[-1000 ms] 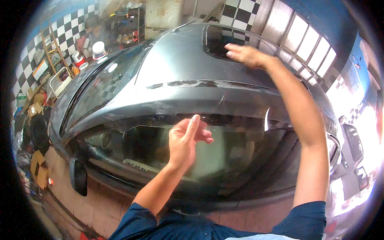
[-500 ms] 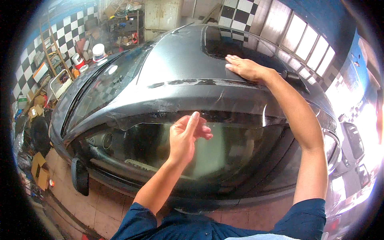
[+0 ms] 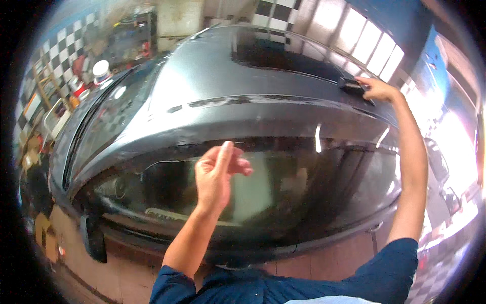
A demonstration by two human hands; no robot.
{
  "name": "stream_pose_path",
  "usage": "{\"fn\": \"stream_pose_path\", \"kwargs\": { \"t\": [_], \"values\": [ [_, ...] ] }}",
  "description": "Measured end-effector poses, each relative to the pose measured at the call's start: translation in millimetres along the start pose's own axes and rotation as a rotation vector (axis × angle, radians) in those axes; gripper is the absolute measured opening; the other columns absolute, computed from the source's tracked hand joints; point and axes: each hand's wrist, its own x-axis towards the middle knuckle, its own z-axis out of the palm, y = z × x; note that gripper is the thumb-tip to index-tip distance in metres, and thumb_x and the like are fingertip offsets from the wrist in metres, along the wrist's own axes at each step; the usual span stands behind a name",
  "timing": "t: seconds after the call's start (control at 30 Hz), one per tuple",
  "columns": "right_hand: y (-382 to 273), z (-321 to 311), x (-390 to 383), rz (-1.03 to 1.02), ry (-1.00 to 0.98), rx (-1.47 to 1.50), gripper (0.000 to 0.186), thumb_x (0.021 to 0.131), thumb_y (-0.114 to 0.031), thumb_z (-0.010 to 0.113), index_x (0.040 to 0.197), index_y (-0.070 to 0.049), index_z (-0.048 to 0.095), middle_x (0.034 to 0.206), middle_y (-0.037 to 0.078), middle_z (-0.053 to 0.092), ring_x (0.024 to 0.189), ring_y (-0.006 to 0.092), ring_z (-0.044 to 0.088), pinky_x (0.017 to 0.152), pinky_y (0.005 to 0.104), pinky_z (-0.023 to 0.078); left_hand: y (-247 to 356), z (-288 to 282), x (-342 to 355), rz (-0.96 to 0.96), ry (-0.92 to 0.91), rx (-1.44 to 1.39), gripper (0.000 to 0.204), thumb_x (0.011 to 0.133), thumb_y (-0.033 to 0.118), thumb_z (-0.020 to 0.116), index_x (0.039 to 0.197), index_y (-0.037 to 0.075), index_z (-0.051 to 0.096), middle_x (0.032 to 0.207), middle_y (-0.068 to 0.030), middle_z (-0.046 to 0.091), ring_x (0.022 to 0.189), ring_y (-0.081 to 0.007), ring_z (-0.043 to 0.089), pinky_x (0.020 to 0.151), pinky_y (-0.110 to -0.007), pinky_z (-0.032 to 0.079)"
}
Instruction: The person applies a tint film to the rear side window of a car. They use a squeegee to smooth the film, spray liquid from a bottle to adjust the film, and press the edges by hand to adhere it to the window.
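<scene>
A dark grey car (image 3: 202,66) spreads out in front of me, its roof holding a dark glass panel (image 3: 283,55). My right hand (image 3: 380,90) reaches to the rear of the roof, its fingers closed around the end of a black block-shaped tool (image 3: 353,87); the tool's exact kind is unclear. Nearer to me, my left hand (image 3: 217,169) is raised in front of the side window (image 3: 283,187), just below the roof edge. Its thumb points up and its fingers curl loosely, apart from the thumb, with nothing visible in them. Whitish streaks and torn-looking dark strips (image 3: 217,102) run along the roof rail.
The side mirror (image 3: 94,238) juts out at the lower left. Beyond the bonnet stand a white bucket (image 3: 101,71), a wooden ladder (image 3: 45,81) and cluttered shelves (image 3: 134,40). A cardboard box (image 3: 45,235) sits on the tiled floor (image 3: 121,256). Bright windows (image 3: 364,40) line the far right.
My right hand has lifted off the roof beside the glass panel and moved right, taking hold of the black tool. My left hand keeps nearly the same pose. The view has shifted slightly.
</scene>
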Motion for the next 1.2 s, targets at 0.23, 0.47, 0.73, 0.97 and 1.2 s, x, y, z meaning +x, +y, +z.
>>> {"fn": "stream_pose_path", "kwargs": {
  "t": [0.23, 0.47, 0.73, 0.97, 1.2],
  "values": [
    [14, 21, 16, 0.069, 0.064, -0.117, 0.068, 0.078, -0.013, 0.061, 0.139, -0.015, 0.032, 0.128, 0.016, 0.049, 0.115, 0.0269, 0.049, 0.096, 0.0352, 0.038, 1, -3, 2, 0.011, -0.024, -0.01, 0.027, 0.094, 0.02, 0.052, 0.083, -0.002, 0.062, 0.066, -0.0107, 0.062, 0.056, -0.017, 0.061, 0.053, -0.031, 0.054],
    [10, 32, 38, -0.024, 0.275, -0.347, 0.048, 0.076, -0.013, 0.062, 0.121, -0.01, 0.045, 0.102, 0.02, 0.06, 0.099, 0.0311, 0.059, 0.086, 0.0411, 0.044, 0, -5, 1, -0.027, -0.04, -0.023, 0.027, 0.093, 0.022, 0.054, 0.085, -0.002, 0.061, 0.068, -0.0107, 0.062, 0.058, -0.0173, 0.062, 0.055, -0.032, 0.054],
    [-115, 23, 131, -0.746, 0.639, 0.015, 0.04, 0.077, -0.021, 0.072, 0.107, -0.003, 0.054, 0.098, 0.016, 0.062, 0.09, 0.0261, 0.059, 0.081, 0.0377, 0.047, 1, -5, 1, -0.024, -0.032, 0.029, 0.027, 0.094, 0.021, 0.052, 0.084, -0.002, 0.061, 0.068, -0.0116, 0.064, 0.057, -0.0179, 0.063, 0.053, -0.031, 0.054],
    [-251, 68, 127, -0.852, 0.528, -0.05, 0.034, 0.076, -0.013, 0.068, 0.103, -0.004, 0.05, 0.084, 0.021, 0.061, 0.083, 0.0387, 0.059, 0.073, 0.0424, 0.046, 4, -6, 2, -0.034, -0.062, 0.031, 0.027, 0.094, 0.021, 0.051, 0.085, -0.003, 0.06, 0.068, -0.012, 0.063, 0.059, -0.0184, 0.063, 0.054, -0.031, 0.054],
    [-249, 62, 78, -0.958, 0.266, 0.195, 0.021, 0.077, -0.014, 0.07, 0.09, -0.007, 0.055, 0.083, 0.004, 0.058, 0.08, 0.0147, 0.053, 0.073, 0.0292, 0.044, 3, -6, 3, -0.035, -0.072, -0.02, 0.027, 0.094, 0.021, 0.051, 0.085, -0.003, 0.06, 0.069, -0.0127, 0.064, 0.059, -0.0191, 0.063, 0.056, -0.031, 0.053]
  ]
}}
